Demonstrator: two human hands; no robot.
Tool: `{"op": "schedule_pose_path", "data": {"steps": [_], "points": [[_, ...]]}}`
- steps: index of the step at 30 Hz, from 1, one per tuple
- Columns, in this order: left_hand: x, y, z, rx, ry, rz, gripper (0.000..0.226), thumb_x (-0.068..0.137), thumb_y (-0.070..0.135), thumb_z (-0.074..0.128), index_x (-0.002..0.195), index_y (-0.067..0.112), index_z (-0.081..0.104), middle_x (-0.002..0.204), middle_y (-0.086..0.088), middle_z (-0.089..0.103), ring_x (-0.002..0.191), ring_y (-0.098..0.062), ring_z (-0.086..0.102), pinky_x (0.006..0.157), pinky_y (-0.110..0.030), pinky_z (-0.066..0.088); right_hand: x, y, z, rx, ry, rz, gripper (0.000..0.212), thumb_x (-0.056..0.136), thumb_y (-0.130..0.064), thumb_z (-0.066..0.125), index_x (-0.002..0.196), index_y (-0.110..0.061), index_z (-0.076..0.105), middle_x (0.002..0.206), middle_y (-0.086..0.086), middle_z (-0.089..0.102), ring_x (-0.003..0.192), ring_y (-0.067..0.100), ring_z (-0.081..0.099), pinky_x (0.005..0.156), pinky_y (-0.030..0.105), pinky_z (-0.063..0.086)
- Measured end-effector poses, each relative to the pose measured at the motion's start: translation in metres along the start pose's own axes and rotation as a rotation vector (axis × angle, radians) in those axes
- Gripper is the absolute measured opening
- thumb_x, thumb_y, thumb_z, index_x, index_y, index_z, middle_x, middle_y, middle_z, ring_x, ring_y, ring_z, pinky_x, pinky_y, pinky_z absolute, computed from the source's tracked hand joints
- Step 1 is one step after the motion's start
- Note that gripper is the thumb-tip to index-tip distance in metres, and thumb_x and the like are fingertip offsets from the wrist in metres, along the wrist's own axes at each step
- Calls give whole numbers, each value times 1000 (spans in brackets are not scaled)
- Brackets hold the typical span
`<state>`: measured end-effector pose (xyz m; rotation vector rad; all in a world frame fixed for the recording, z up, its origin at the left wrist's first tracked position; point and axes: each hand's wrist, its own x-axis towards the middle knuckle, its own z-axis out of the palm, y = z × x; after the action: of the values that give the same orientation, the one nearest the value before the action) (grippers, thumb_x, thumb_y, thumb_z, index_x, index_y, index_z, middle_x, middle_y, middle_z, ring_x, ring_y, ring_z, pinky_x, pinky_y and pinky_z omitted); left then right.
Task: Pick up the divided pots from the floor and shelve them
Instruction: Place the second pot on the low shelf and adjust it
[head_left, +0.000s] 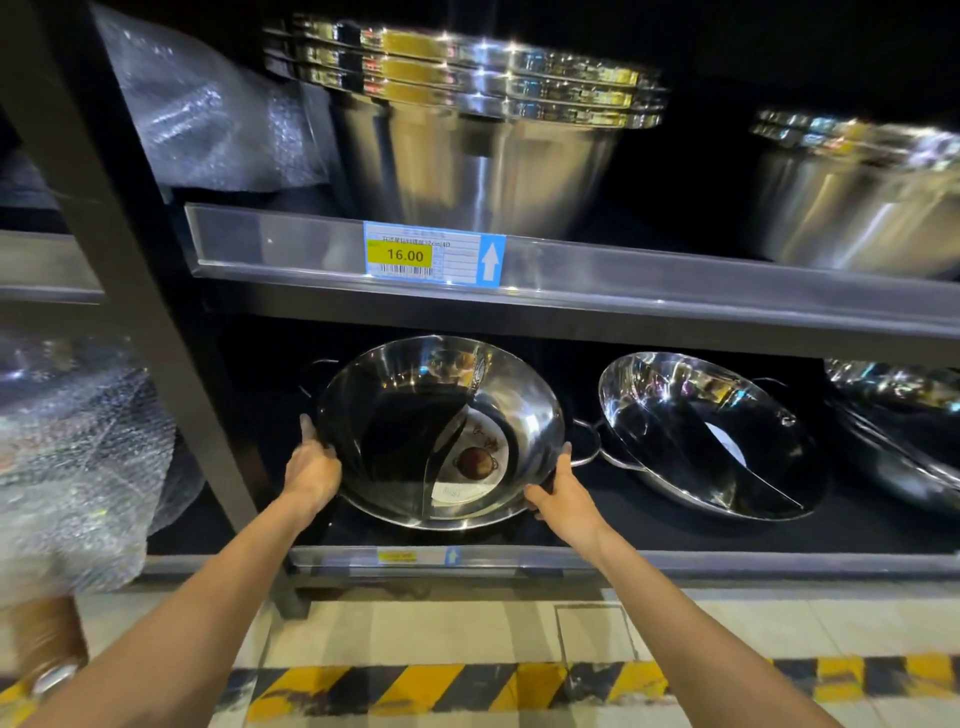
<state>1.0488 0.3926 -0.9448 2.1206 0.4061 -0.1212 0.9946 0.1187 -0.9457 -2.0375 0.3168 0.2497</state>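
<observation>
Shelving was underway at frame centre: left hand (311, 470) and right hand (563, 496) clasped the divided pot (441, 436); release seemed next.

- We read "16.00" on the yellow patch of the price tag (434, 254) on the upper shelf rail (675, 270); it also bears a barcode and a white up arrow.
- The small print on it is too blurred for us.
- We cannot read the lower tag (418, 556) or the paper label (467, 467) inside the pot (524, 410).
</observation>
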Motion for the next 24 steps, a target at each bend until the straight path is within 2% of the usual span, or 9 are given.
{"op": "schedule_pose_path", "data": {"steps": [4, 6, 7, 9, 11, 15, 20, 22, 24], "points": [[-17, -9, 7, -42, -17, 40, 64, 97, 17, 35, 146, 18, -7, 122, -29, 54, 85, -32, 59, 64, -32, 50, 11, 0, -17, -5, -26, 10, 84, 94, -16, 49, 145, -25, -17, 148, 9, 40, 131, 26, 43, 111, 47, 36], [-17, -11, 7, -45, 16, 40, 65, 96, 19, 39, 146, 19, -3, 131, -27, 50, 106, -39, 57, 86, -46, 51, 11, -1, -20, -2, -34, 13, 84, 94, -17, 50, 146, -25, -15, 147, 9, 41, 127, 25, 47, 111, 47, 37], [-13, -12, 5, -61, 31, 20, 64, 96, 21, 39, 146, 20, -1, 138, -25, 45, 118, -41, 51, 101, -51, 43, 10, 0, -19, 4, -33, 9, 84, 93, -18, 51, 147, -25, -13, 147, 9, 42, 127, 25, 48, 111, 48, 37], [-6, -12, 3, -114, 31, -34, 61, 97, 23, 37, 146, 22, 2, 145, -22, 39, 127, -41, 43, 113, -52, 30, 9, 4, -17, 24, -28, -3, 84, 93, -19, 52, 147, -26, -11, 147, 9, 42, 132, 27, 43, 111, 50, 36], [-5, -11, 4, -167, 14, -53, 57, 97, 22, 36, 146, 26, 5, 144, -21, 40, 126, -40, 45, 113, -54, 30, 10, 7, -16, 39, -29, -11, 84, 93, -18, 52, 147, -26, -11, 146, 8, 43, 133, 27, 41, 111, 50, 35], [-18, -14, 6, -309, -8, -25, 56, 97, 18, 38, 145, 29, 9, 136, -19, 49, 106, -34, 60, 96, -55, 49, 19, 4, -20, 91, -17, 15, 80, 93, -10, 48, 148, -25, -9, 145, 12, 43, 132, 28, 42, 112, 48, 34], [-15, -17, 1, -435, -26, -43, 57, 97, 13, 39, 144, 29, 12, 123, -24, 58, 99, -29, 63, 91, -53, 52, 17, 5, -15, 177, 32, 37, 77, 95, -10, 45, 148, -24, -9, 148, 14, 37, 136, 31, 36, 114, 50, 32], [-14, -14, 1, -456, -22, -57, 56, 96, 10, 38, 144, 29, 13, 121, -23, 58, 104, -30, 61, 94, -53, 50, 16, 7, -15, 147, 35, 30, 75, 95, -12, 47, 148, -24, -5, 142, 13, 46, 131, 30, 44, 112, 50, 35], [-17, -13, 2, -423, -11, -47, 58, 96, 8, 38, 145, 27, 13, 112, -19, 62, 98, -29, 63, 94, -53, 50, 18, 8, -18, 110, 45, 20, 73, 94, -13, 49, 149, -21, 1, 126, 14, 59, 116, 29, 56, 106, 48, 42]]}}
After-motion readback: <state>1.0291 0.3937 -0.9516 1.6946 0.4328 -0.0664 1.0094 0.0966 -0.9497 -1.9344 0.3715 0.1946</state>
